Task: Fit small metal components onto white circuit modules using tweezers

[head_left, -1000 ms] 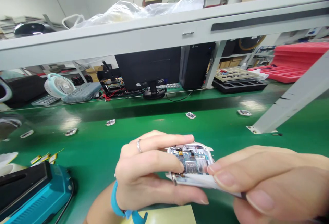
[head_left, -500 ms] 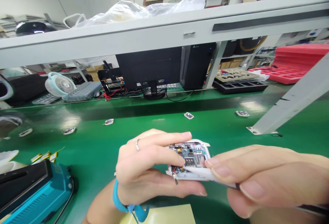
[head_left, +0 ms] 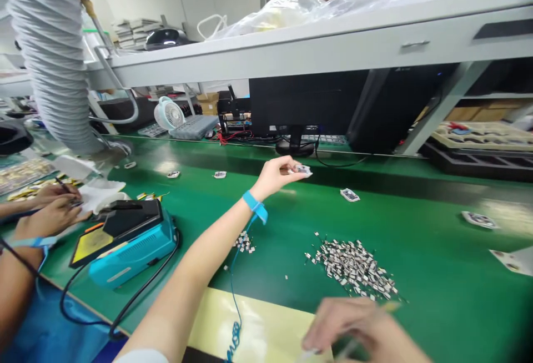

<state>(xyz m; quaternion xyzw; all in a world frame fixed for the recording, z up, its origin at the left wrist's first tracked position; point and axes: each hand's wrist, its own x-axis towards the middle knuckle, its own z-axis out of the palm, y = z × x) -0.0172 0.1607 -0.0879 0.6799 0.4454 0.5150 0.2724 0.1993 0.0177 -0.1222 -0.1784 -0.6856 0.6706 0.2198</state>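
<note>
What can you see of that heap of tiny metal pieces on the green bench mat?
The heap of tiny metal pieces is an irregular spread of many small rectangular bits, silvery with dark markings, lying on the green bench mat. Densest in the middle, it thins toward the edges, with strays around it. Its pieces are too small to identify. A smaller cluster sits apart to its left. The blurred right hand is below it, apparently not touching.

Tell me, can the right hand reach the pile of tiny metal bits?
Probably yes: the right hand is blurred but sits just below the pile of tiny metal bits, with only the green bench top between them.
</note>
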